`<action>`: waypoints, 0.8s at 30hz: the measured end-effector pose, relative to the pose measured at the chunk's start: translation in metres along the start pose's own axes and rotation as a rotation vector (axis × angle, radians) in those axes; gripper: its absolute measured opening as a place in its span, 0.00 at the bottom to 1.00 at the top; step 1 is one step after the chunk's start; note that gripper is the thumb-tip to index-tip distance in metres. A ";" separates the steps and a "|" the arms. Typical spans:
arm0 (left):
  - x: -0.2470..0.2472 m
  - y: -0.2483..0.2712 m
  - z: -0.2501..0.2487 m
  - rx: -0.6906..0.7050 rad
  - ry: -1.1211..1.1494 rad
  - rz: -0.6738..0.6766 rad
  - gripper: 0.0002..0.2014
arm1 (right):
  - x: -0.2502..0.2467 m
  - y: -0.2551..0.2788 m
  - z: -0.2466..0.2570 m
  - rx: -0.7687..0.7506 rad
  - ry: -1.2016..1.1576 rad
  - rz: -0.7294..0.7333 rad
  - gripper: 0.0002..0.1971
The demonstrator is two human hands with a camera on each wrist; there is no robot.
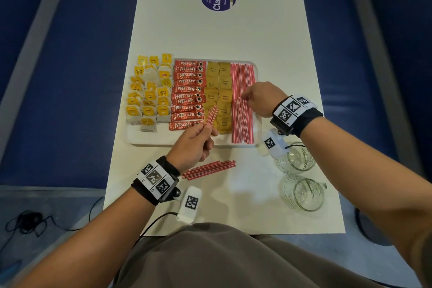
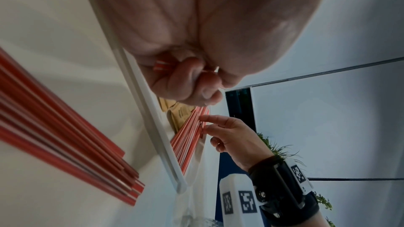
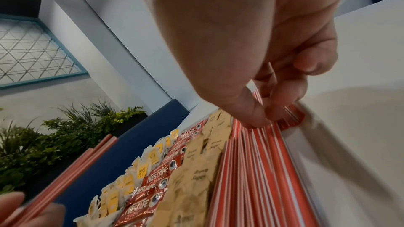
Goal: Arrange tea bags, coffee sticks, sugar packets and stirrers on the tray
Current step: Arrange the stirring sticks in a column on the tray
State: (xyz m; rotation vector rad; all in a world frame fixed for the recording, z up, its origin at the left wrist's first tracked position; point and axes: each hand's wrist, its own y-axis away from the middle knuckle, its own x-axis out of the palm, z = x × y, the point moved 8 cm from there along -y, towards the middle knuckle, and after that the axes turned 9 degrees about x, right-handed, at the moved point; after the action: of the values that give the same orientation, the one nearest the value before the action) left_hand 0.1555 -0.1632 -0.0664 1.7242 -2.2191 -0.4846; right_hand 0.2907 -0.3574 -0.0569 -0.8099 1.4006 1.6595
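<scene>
The left hand [image 1: 191, 145] pinches a small bunch of red-and-white stirrers [image 1: 211, 116] between thumb and curled fingers. It grips their near ends, and the sticks slant up and away to the right, over the brown sugar packets [image 1: 221, 91]. In the left wrist view the striped ends [image 2: 162, 66] poke out from inside the closed fist.

The right hand [image 1: 260, 99] reaches in from the right with its fingers bent downward. Its thumb and fingertips [image 3: 258, 118] touch the stirrers laid in the tray [image 1: 242, 103], about where the far row meets the near row. Whether it actually grips any stick cannot be told.

The white tray [image 1: 149, 139] lies on a cream table [image 1: 222, 37]. It holds four columns from left to right: yellow-tagged tea bags [image 1: 149, 91], red Nescafe coffee sticks [image 1: 188, 94] with their long axes across the tray, the sugar packets, and the laid stirrers running away from the person.

A loose bundle of stirrers [image 1: 209, 169] lies on the table just in front of the tray, pointing left to right and slightly tilted. Two clear glass cups [image 1: 301, 177] stand at the near right.
</scene>
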 end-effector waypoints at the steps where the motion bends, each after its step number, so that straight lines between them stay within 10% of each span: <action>1: 0.000 0.000 0.001 -0.012 0.020 -0.008 0.17 | 0.000 0.000 0.001 -0.008 -0.010 -0.001 0.22; 13: 0.001 -0.007 0.006 -0.053 0.179 -0.005 0.15 | -0.008 0.017 0.013 -0.012 -0.061 0.001 0.21; 24: 0.016 -0.010 -0.006 0.026 0.255 0.087 0.12 | -0.003 0.091 0.039 -0.005 -0.771 0.061 0.18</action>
State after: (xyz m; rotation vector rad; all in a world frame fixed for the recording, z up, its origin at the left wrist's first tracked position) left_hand 0.1634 -0.1815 -0.0648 1.5942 -2.1141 -0.2031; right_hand 0.2132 -0.3260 -0.0048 -0.0812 0.8736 1.7478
